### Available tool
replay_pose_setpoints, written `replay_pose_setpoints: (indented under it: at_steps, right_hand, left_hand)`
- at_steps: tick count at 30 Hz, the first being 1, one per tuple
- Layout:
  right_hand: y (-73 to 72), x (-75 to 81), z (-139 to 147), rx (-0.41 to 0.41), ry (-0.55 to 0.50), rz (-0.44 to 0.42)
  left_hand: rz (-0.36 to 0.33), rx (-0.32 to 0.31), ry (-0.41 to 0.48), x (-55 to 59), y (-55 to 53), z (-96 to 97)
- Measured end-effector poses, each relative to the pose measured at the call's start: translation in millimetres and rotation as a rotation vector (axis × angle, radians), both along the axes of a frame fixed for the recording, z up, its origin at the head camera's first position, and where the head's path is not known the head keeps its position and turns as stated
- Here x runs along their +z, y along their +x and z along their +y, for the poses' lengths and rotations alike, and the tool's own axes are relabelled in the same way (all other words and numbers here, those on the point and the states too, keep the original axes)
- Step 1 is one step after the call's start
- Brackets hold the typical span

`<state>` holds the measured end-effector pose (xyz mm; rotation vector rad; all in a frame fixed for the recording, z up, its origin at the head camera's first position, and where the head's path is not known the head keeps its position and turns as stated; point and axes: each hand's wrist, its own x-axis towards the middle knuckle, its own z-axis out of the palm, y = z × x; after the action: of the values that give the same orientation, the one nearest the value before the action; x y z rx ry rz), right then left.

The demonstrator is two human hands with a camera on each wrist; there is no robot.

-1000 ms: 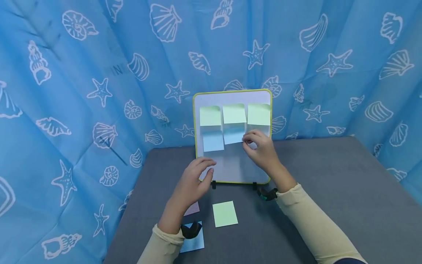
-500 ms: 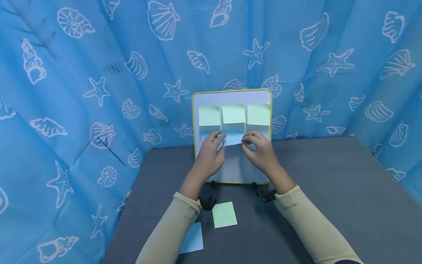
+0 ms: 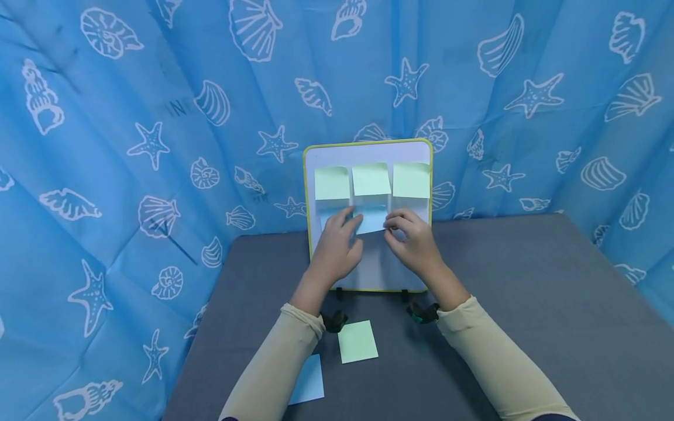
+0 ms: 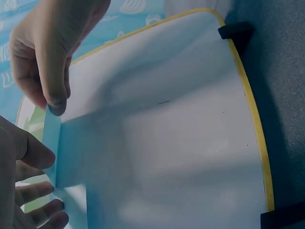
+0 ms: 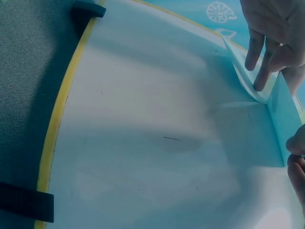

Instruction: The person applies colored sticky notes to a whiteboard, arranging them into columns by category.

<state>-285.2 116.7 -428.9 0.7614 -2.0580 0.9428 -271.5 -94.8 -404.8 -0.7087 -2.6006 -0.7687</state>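
A small whiteboard (image 3: 371, 266) with a yellow edge stands upright, three green sticky notes (image 3: 371, 179) along its top. Below the middle green one hangs a blue sticky note (image 3: 372, 218), its lower edge lifted off the board. My right hand (image 3: 414, 241) pinches this note's lower right corner between thumb and fingers. At its other lower corner is my left hand (image 3: 333, 248), fingers spread. In the right wrist view, fingertips of the left hand (image 5: 276, 43) rest on the neighbouring blue note (image 5: 240, 74), which the head view shows mostly hidden behind that hand.
On the grey table (image 3: 526, 292) in front of the board lie a green sticky note (image 3: 358, 341) and a blue one (image 3: 309, 380), partly under the left sleeve. Black feet (image 3: 405, 296) hold the board's bottom edge. A blue shell-print curtain (image 3: 337, 70) hangs behind.
My left hand has risen from the board's lower left to the blue notes, and its arm now covers a purple note on the table. The right hand keeps its pinch, nearly still.
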Motion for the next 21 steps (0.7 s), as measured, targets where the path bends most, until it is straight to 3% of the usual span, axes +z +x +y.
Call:
replay_pose_setpoints:
  at_steps: [13,21]
  right_hand:
    - [3.5,-7.2,0.3,0.016,0.059,-0.042]
    - [1.9,-7.1,-3.0,-0.029,0.137,-0.109]
  left_hand:
    - [0.051,0.016,-0.081,-7.5,-1.0,2.0]
    - [0.091,0.040,-0.160,-13.6,0.2,2.1]
